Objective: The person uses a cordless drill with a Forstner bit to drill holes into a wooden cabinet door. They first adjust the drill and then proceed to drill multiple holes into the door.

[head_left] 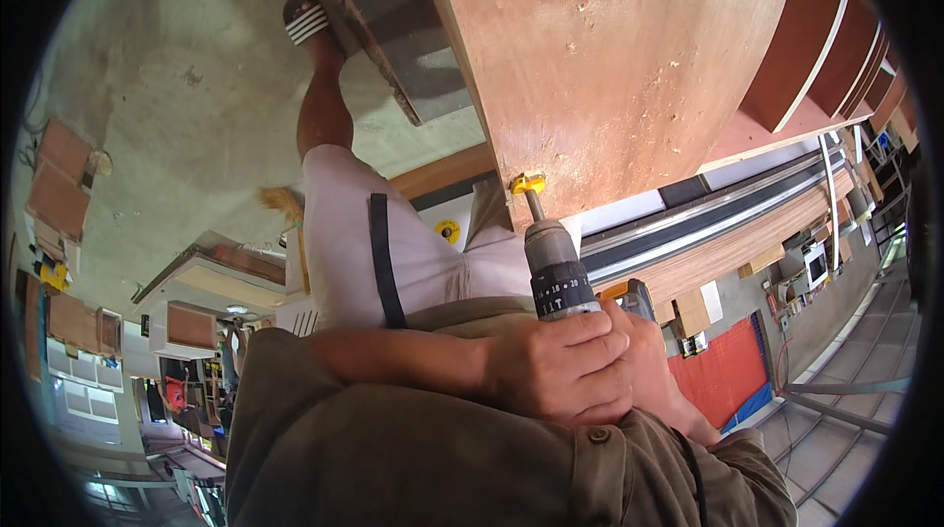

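Both hands grip a cordless drill (557,266) held close against my body, its dark chuck pointing up to the board. My left hand (565,370) is closed around the rear of the drill, below the numbered collar. Partly hidden behind it, my right hand (649,355) is closed on the drill too. A yellow round bit (528,182) on a metal shank meets the lower left corner area of a reddish plywood panel (629,55). Wood shavings cling around the bit, and more flecks are scattered over the panel. How deep the bit sits cannot be made out.
Brown shelf boards (821,45) stand on the right, by stacked long boards (718,232). A dark board (388,26) lies beyond my sandalled foot (308,21). Cartons (64,178) and a low bench (216,276) are on the left, with a red sheet (723,375) at right.
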{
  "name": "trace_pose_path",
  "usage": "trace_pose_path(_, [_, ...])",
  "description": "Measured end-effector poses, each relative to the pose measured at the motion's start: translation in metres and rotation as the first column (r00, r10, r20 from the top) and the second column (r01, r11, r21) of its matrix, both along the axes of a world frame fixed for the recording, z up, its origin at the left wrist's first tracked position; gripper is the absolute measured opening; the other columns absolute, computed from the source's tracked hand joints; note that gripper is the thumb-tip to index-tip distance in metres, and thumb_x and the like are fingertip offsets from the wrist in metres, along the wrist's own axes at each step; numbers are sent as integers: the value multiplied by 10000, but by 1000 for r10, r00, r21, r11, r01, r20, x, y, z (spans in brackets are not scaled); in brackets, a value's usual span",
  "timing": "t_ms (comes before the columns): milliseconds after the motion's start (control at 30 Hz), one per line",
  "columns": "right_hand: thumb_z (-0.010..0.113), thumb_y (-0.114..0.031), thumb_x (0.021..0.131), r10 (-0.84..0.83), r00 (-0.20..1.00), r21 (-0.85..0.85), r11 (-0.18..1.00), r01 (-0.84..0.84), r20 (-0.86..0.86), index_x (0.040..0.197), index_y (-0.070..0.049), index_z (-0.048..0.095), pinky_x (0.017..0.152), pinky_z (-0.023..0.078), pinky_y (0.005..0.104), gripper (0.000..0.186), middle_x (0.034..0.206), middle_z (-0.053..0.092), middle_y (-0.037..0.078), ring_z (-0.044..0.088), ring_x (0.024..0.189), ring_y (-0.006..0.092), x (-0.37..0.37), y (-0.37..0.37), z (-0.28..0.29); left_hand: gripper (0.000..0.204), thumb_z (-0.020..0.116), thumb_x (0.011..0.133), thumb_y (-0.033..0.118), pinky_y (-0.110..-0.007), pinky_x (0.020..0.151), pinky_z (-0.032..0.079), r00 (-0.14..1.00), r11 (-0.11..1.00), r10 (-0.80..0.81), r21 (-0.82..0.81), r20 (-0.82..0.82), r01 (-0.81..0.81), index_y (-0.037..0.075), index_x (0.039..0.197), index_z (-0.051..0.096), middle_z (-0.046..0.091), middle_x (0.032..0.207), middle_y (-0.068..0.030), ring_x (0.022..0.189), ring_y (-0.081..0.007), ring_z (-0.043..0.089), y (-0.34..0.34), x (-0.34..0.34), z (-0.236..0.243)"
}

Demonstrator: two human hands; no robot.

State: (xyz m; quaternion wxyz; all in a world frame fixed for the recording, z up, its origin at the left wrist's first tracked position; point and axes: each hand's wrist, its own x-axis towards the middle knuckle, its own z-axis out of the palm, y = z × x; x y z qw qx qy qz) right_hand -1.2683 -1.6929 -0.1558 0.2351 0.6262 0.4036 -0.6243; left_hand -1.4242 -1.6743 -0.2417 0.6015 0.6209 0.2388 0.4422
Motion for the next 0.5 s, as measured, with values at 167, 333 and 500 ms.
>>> trace_pose_path(167, [630, -173, 811, -18, 999, 102, 995, 22, -45, 1193, 21, 545, 620, 503, 479, 437, 761, 641, 208, 655, 723, 394, 3, -12, 0, 114, 680, 763, 186, -326, 722, 511, 1000, 1000, 11, -14, 0, -11, 84, 802, 647, 617, 855, -45, 825, -218, 631, -1, 0, 3])
trace_pose_path(333, [635, -162, 803, -74, 996, 140, 987, 80, -51, 1199, 24, 543, 623, 504, 474, 448, 756, 639, 203, 653, 722, 395, 4, -11, -2, 123, 675, 742, 195, -333, 719, 512, 1000, 1000, -30, 2, 3, 30, 90, 798, 647, 622, 853, -47, 820, -219, 626, 3, 0, 2])
trace_pose_path(500, [651, -168, 787, -72, 995, 78, 994, 77, -63, 1198, 26, 544, 623, 505, 473, 467, 757, 643, 204, 656, 728, 398, 1, -7, 7, 117, 676, 733, 185, -330, 712, 515, 1000, 1000, 5, -16, 11, -5, 90, 795, 645, 629, 863, -50, 815, -223, 634, 0, -2, 8])
